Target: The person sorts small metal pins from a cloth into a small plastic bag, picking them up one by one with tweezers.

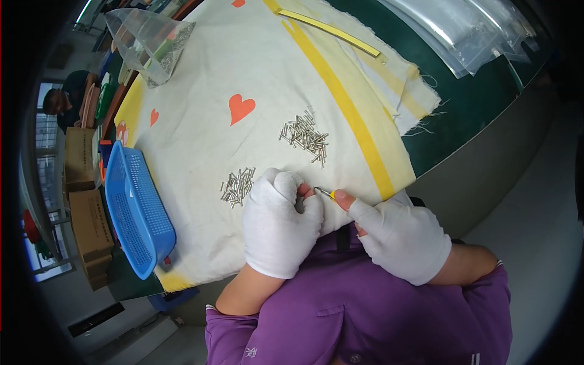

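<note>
Both my hands wear white cloth gloves with some bare fingertips poking out. My left hand (281, 213) is closed in a pinch near the cloth's front edge; what sits between thumb and finger is too small to make out. From the right, my right hand (398, 234) grips a slim tool (328, 193) with a metal tip and a yellow part. Its tip points at the left fingertips. Just left of my left hand lies a small pile of metal pins (238, 185). A larger pile of similar metal pins (305, 139) lies beyond my hands.
A white cloth with hearts (188, 146) covers the green table. On its left edge stands a blue plastic basket (137, 207). A clear scoop-like container (152, 45) with small metal pieces is far left. Plastic bags (456, 30) lie far right. Another person (70, 100) is at far left.
</note>
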A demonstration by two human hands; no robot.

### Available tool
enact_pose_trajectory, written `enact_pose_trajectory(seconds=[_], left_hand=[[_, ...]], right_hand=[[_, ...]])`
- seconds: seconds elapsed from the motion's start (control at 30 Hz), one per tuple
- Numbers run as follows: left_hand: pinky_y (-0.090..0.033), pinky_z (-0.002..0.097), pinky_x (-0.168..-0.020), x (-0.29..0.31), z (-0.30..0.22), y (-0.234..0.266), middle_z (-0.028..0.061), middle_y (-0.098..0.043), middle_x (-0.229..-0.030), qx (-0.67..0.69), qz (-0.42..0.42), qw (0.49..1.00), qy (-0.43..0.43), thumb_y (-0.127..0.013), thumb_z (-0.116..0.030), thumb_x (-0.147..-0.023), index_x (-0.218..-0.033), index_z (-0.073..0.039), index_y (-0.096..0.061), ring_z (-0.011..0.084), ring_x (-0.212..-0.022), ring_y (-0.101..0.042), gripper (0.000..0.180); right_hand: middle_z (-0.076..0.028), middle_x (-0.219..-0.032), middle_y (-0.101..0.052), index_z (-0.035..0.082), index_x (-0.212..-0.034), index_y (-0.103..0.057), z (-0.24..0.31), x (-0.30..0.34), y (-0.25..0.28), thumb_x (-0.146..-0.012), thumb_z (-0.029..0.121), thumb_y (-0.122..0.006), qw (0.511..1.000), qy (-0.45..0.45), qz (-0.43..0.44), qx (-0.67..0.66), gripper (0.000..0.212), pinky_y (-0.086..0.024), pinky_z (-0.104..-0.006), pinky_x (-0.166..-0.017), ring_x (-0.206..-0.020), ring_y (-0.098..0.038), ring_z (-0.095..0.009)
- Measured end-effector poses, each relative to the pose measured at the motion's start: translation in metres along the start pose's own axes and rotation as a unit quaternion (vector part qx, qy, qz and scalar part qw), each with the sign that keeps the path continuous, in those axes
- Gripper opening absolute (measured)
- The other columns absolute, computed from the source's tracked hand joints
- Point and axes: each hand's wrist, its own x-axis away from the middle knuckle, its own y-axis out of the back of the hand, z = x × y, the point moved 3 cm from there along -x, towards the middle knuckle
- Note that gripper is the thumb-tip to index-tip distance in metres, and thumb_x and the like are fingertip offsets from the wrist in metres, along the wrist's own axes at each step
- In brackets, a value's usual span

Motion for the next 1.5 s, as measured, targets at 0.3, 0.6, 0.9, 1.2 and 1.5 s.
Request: enact_pose_trajectory(seconds=[0.3, 0.6, 0.9, 1.2, 1.5], left_hand=[[-0.047, 0.0441, -0.061, 0.001, 0.002, 0.0, 0.0129, -0.057, -0.079, -0.001, -0.004, 1.0, -0.005, -0.071, -0.003, -0.073, -0.079, -0.006, -0.055, 0.034, -0.07, -0.058, 0.018], [-0.048, 0.0419, -0.062, 0.011, 0.031, 0.034, 0.0145, -0.06, -0.083, -0.075, -0.047, 0.995, 0.036, -0.071, -0.001, -0.079, -0.086, -0.003, -0.062, 0.0329, -0.071, -0.06, 0.011], [-0.05, 0.0371, -0.067, -0.024, -0.002, -0.002, 0.0134, -0.062, -0.088, -0.022, -0.026, 0.998, -0.047, -0.07, 0.002, -0.079, -0.09, -0.002, -0.063, 0.0281, -0.074, -0.062, 0.014], [-0.049, 0.0452, -0.063, -0.009, 0.0, 0.002, 0.0149, -0.059, -0.081, -0.052, -0.004, 0.998, -0.029, -0.069, -0.003, -0.076, -0.081, -0.004, -0.06, 0.035, -0.072, -0.06, 0.011], [-0.048, 0.0369, -0.066, 0.002, -0.004, 0.004, 0.0121, -0.055, -0.081, 0.002, 0.039, 0.999, 0.013, -0.066, 0.002, -0.073, -0.08, -0.003, -0.057, 0.0281, -0.072, -0.059, 0.013]], right_hand=[[-0.003, -0.065, -0.047, 0.019, -0.137, -0.061, 0.006, -0.004, 0.007, -0.08, 0.013, -0.07, 0.998, 0.004, 0.041, 0.042, 0.058, -0.05, -0.0347, -0.048, -0.063, -0.055, -0.021], [-0.007, -0.069, -0.057, 0.018, -0.133, -0.062, -0.016, 0.007, 0.014, -0.084, 0.01, -0.065, 0.997, -0.054, -0.029, -0.049, 0.05, -0.052, -0.0384, -0.051, -0.056, -0.059, -0.025], [-0.002, -0.063, -0.053, 0.021, -0.133, -0.064, -0.02, 0.009, 0.007, -0.084, 0.014, -0.066, 0.995, -0.067, -0.046, -0.064, 0.05, -0.051, -0.0373, -0.054, -0.06, -0.056, -0.024], [-0.005, -0.068, -0.057, 0.019, -0.133, -0.063, -0.014, 0.004, 0.007, -0.083, 0.01, -0.066, 0.997, -0.043, -0.014, -0.067, 0.051, -0.053, -0.0357, -0.054, -0.057, -0.06, -0.024], [-0.002, -0.068, -0.054, 0.016, -0.134, -0.061, -0.008, 0.002, 0.004, -0.083, 0.011, -0.067, 1.0, 0.003, -0.005, -0.026, 0.052, -0.052, -0.0327, -0.052, -0.062, -0.057, -0.021]])
